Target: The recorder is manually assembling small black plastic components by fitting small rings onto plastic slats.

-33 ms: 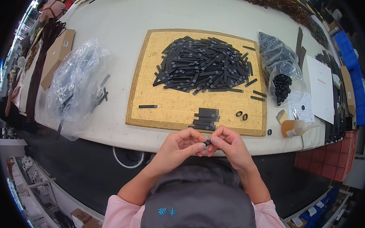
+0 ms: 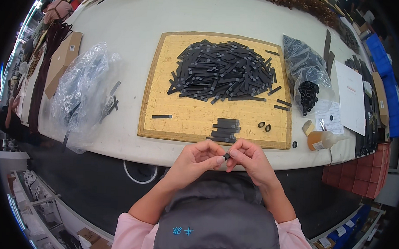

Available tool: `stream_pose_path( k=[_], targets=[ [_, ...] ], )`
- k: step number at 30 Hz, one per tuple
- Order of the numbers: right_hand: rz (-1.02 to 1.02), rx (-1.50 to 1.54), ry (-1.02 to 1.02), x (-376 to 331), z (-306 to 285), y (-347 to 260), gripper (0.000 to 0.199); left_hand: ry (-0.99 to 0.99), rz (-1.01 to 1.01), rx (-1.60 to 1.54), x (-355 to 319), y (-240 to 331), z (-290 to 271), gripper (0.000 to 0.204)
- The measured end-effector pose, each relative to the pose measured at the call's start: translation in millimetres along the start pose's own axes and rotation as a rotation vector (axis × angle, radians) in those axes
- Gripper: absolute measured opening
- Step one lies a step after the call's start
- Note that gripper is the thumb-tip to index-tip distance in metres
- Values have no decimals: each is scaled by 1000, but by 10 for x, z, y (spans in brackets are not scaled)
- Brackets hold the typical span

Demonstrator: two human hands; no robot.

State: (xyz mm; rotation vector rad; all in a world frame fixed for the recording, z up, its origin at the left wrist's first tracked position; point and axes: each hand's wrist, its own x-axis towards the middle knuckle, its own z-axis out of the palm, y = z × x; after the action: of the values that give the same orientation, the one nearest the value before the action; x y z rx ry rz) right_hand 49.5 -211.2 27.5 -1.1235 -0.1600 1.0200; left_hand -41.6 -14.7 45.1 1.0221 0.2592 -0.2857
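Observation:
Just beyond the table's near edge, my left hand (image 2: 201,159) and my right hand (image 2: 251,160) meet, both closed in pinches. Between their fingertips is a small black loop (image 2: 226,156), mostly covered, so its exact shape is hard to make out. Right in front of my hands lies a short row of black strips (image 2: 226,125) with greyish ends, on a tan cardboard board (image 2: 186,128). Farther up the board spreads a big heap of the same strips (image 2: 224,72). A pair of small dark rings (image 2: 261,124) rests to the right of the row.
A clear plastic bag (image 2: 83,88) with some strips lies left of the board. To the right are a bag of black rings (image 2: 308,91), a bottle of amber liquid (image 2: 321,141), a small tan block (image 2: 308,127) and white paper (image 2: 351,95). A red crate (image 2: 357,171) stands beyond the table edge.

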Motion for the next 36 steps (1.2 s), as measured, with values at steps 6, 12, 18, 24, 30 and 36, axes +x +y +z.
stream_pose_path(
  k=[6,12,18,24,30,36],
  targets=[
    [85,-22,-130,-22,103,134,16,27,6,7,38,105,68,15],
    [-92,-82,108,-37,185,-28,16,149,98,138,34,86,58,25],
    [-65,-162,85,30,159,-56,11,122,149,383,6,96,79,33],
    [-85,-73,134,33,154,-21,9,101,-25,367,-11,-18,26,12],
    [-6,-37,140,4,147,-130,8,144,23,261,-14,-117,-70,15],
    [-39,-144,86,-2,97,-70,11,62,46,409,11,-53,-36,15]
  ],
)
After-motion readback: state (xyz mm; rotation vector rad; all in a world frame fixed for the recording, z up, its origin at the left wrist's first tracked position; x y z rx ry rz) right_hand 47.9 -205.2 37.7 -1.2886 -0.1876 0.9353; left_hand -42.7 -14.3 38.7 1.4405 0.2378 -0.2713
